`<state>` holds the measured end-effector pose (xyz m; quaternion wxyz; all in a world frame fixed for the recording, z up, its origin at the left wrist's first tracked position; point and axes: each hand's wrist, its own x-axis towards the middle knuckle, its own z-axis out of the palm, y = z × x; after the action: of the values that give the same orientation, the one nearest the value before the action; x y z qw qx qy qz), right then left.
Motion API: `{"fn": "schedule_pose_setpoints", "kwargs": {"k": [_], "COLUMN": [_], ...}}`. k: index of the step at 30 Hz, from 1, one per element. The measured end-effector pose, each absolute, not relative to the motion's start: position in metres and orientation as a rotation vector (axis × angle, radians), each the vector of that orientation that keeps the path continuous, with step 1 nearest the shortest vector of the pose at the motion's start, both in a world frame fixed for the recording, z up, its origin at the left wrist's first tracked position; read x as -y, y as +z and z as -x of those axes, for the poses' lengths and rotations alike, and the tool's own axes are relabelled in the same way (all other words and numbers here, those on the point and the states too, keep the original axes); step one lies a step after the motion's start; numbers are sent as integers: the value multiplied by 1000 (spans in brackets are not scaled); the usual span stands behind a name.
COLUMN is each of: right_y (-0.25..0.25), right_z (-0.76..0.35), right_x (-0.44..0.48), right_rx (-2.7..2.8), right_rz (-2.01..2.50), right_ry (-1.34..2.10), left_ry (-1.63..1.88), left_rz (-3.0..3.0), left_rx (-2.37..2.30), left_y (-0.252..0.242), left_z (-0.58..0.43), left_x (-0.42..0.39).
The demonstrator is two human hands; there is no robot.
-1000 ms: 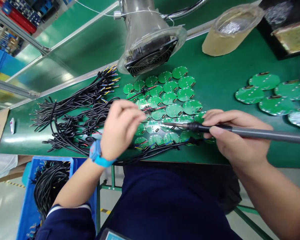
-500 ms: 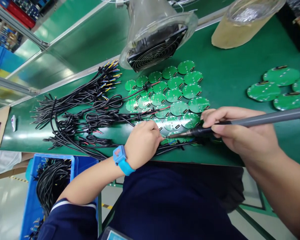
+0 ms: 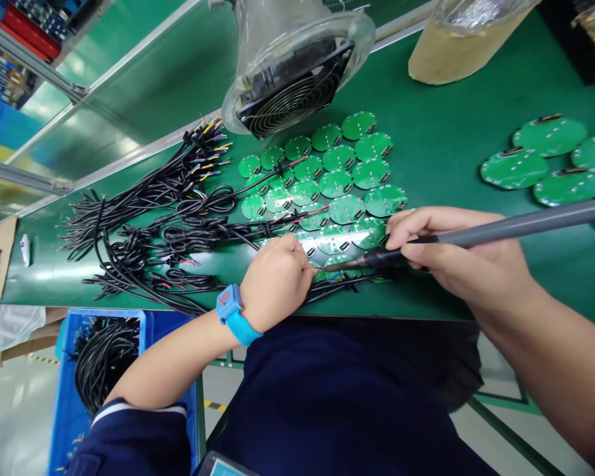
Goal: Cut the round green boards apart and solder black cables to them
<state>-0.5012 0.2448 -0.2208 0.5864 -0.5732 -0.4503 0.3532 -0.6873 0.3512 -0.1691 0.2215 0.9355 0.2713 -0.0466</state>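
My right hand grips a soldering iron with a grey handle and black collar. The iron's tip points left, meeting the fingertips of my left hand over a round green circuit board in the front row. My left hand is closed in a pinch; what lies between its fingers is too small to make out. On that wrist sits a blue band. Black cables run along the bench edge just below both hands. Behind the hands, more round green boards lie in rows, with red-tipped cables across some.
Bundled black cables with coloured wire ends cover the left of the green bench. A fan in a clear hood hangs behind the boards. More boards lie at right, near a tan container. A blue bin of cables stands below.
The whole view has shifted slightly, moving the bench items a little left and up. Both hands keep their grips, and the iron's tip stays by my left fingertips.
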Motion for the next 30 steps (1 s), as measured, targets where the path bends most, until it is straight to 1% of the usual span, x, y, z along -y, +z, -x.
{"fn": "schedule_pose_setpoints", "kwargs": {"k": [14, 19, 26, 30], "right_y": [-218, -221, -222, -221], "right_z": [501, 500, 500, 501], "right_x": [-242, -241, -241, -241], "right_rx": [1149, 1053, 1079, 1158], "right_rz": [1353, 1293, 1293, 1311], "right_ry": [750, 739, 718, 732], "left_ry": [-321, -399, -416, -342], "left_rz": [-2627, -2646, -2620, -2559], "left_rx": [-803, -815, -822, -850], "left_y": [-163, -161, -160, -162], "left_z": [680, 678, 676, 680], "left_x": [-349, -350, -351, -352]}}
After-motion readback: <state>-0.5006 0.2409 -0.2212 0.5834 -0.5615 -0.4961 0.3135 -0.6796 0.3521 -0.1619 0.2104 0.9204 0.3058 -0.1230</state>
